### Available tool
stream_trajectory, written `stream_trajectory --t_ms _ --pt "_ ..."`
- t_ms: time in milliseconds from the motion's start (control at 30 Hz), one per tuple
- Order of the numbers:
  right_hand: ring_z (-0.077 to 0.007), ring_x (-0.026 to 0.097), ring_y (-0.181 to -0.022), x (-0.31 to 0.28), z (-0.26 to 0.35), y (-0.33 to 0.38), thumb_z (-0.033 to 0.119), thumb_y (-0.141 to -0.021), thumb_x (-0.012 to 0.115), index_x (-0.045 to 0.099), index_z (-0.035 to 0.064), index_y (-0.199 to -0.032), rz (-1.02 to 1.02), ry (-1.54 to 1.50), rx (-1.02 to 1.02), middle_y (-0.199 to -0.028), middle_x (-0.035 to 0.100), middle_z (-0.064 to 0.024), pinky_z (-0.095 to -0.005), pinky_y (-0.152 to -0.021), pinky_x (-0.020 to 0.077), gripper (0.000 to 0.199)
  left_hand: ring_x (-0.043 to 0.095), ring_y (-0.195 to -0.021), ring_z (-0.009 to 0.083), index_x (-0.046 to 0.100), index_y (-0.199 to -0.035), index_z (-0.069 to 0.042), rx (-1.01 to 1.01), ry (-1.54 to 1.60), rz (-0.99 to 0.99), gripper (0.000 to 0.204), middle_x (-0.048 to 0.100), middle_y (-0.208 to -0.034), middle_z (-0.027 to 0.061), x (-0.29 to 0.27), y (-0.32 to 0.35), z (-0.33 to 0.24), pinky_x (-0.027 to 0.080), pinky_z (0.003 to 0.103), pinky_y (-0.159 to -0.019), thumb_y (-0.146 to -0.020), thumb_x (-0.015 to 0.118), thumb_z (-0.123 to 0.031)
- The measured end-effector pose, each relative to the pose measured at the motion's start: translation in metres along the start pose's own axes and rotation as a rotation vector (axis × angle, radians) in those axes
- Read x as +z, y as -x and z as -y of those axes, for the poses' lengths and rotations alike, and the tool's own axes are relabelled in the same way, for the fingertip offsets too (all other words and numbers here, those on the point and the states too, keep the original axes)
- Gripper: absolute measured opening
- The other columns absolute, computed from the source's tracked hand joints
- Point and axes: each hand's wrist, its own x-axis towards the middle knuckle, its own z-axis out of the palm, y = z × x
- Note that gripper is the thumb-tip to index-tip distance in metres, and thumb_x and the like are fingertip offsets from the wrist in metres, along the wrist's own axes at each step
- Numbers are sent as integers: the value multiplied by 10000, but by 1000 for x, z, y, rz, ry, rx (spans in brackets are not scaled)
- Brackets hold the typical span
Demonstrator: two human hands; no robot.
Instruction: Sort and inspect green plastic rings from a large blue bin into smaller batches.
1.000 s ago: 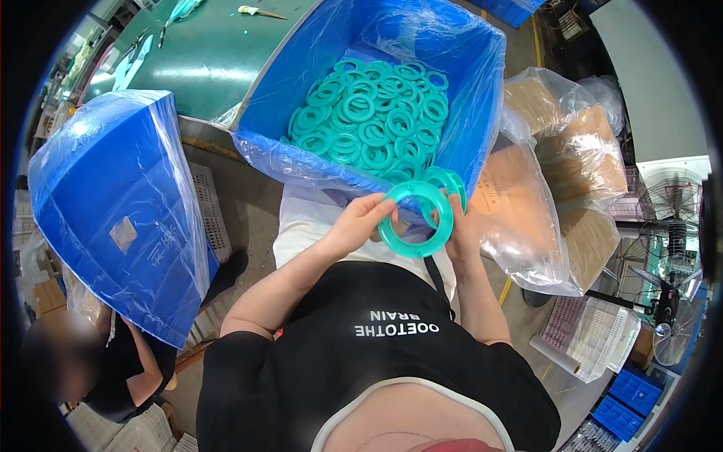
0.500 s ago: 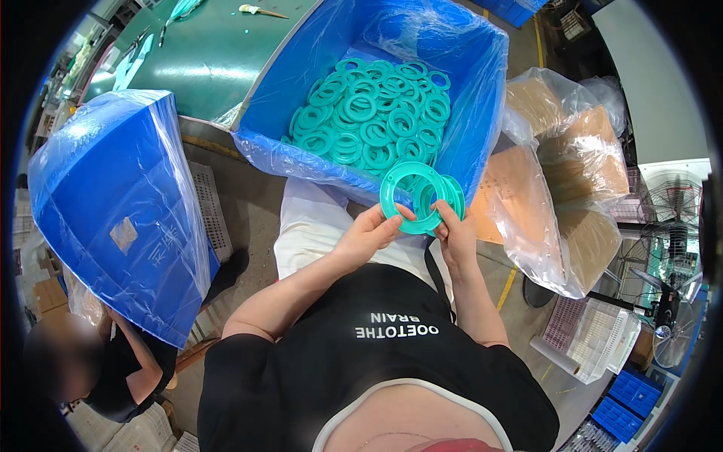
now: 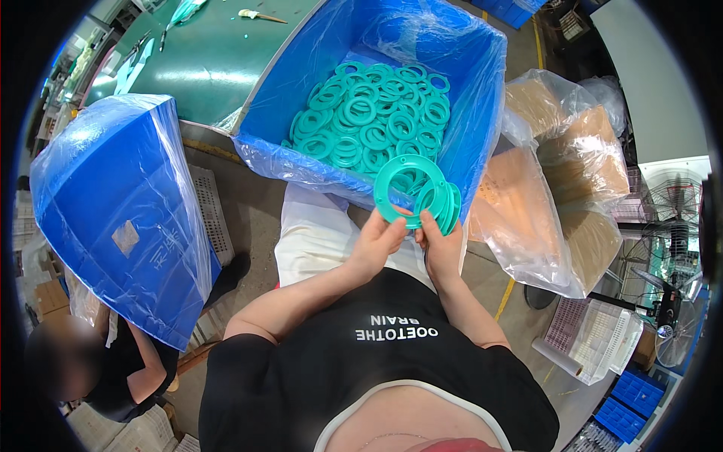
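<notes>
Pinched in my left hand (image 3: 379, 239) is a flat teal plastic ring (image 3: 385, 184) with small holes in its rim, tilted so that its face shows. My right hand (image 3: 440, 245) grips several more teal rings (image 3: 453, 207), which overlap the first one at its right edge. Both hands are closed, close together, just over the near edge of a big blue box (image 3: 301, 170) lined with clear plastic film. Inside the box lies a loose heap of teal rings (image 3: 360, 111). Where the held rings overlap, I cannot count them.
A green table (image 3: 215, 68) at the back left bears a brush (image 3: 262, 16) and tools. At left, a person (image 3: 135, 369) is beside another film-covered blue box (image 3: 120, 218). Cardboard boxes in clear plastic (image 3: 580, 158) stand at right, near a fan (image 3: 670, 309).
The ring in my left hand has risen slightly and moved a little left, facing me more. My right hand, with its rings, has shifted slightly left and down.
</notes>
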Motion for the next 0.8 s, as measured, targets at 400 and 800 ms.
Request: stream_trajectory --t_ms 400,800 --pt "-76 530 -550 -16 -7 2 95 -871 631 538 24 -926 42 163 -152 -668 577 -28 -204 -477 378 130 281 -547 51 455 -1070 -93 -235 81 -39 182 340 -670 -39 -1 -6 -11 231 202 -474 -901 404 -51" --pt "-76 433 -508 -39 48 -18 150 -910 568 541 27 -1017 -74 -338 -108 -729 533 2 -211 -517 375 166 273 -535 34 482 -1009 -17 90 -147 132 217 352 -632 -37 10 -8 -19 211 199 -459 -828 362 -4"
